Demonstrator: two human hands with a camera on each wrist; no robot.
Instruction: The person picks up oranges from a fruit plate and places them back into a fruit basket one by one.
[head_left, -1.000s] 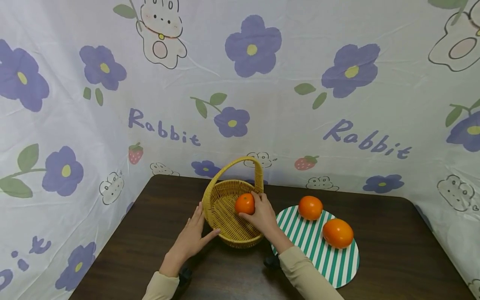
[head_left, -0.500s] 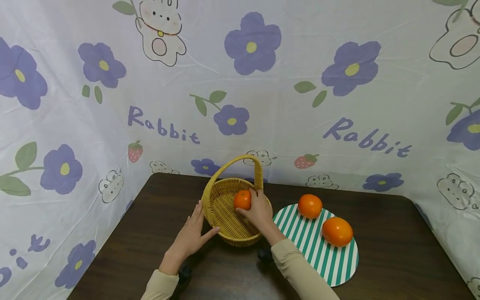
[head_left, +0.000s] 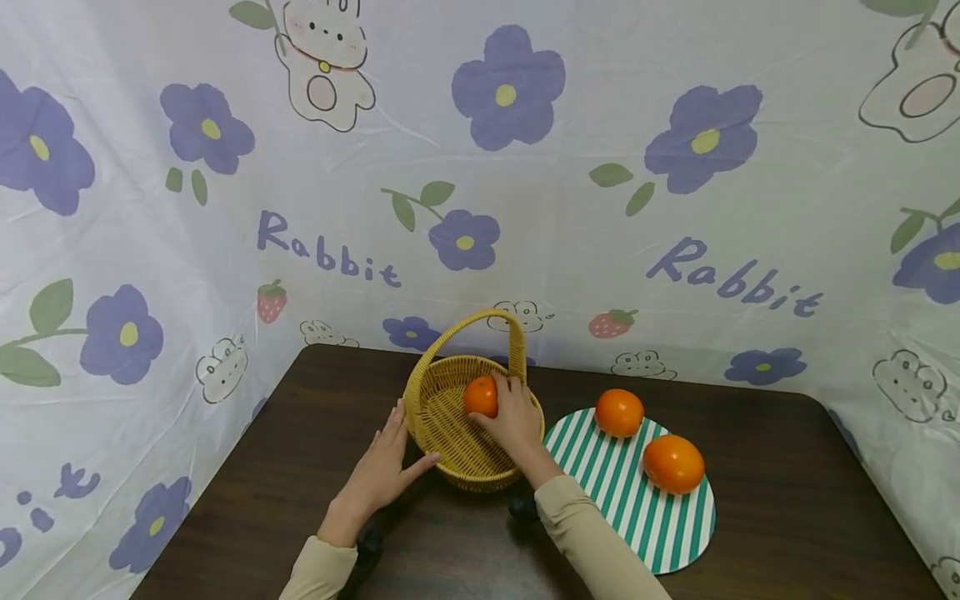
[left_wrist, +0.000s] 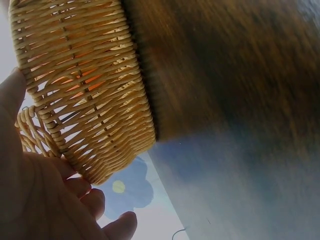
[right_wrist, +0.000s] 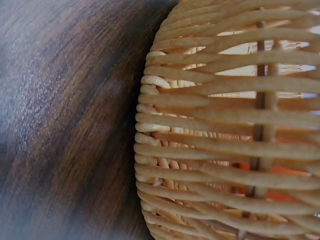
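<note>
A yellow wicker basket (head_left: 448,421) with a tall arched handle stands on the dark table. Inside it, near the right wall, my right hand (head_left: 517,427) holds a round orange fruit (head_left: 478,397) between thumb and fingers. In the right wrist view only the woven side (right_wrist: 210,110) shows, with bits of orange behind the weave; that hand is hidden there. My left hand (head_left: 377,471) rests against the basket's left side, fingers extended and thumb spread toward the front rim. The left wrist view shows these fingers (left_wrist: 92,200) along the wicker wall (left_wrist: 85,90).
Right of the basket lies an oval mat (head_left: 637,521) with green and white stripes. It bears two more orange fruits, one at the back (head_left: 619,412) and a larger one nearer (head_left: 673,464). A patterned cloth (head_left: 555,225) hangs behind the table (head_left: 787,500).
My right hand has shifted slightly left and back inside the basket, carrying the orange fruit with it. The left hand has stayed against the basket.
</note>
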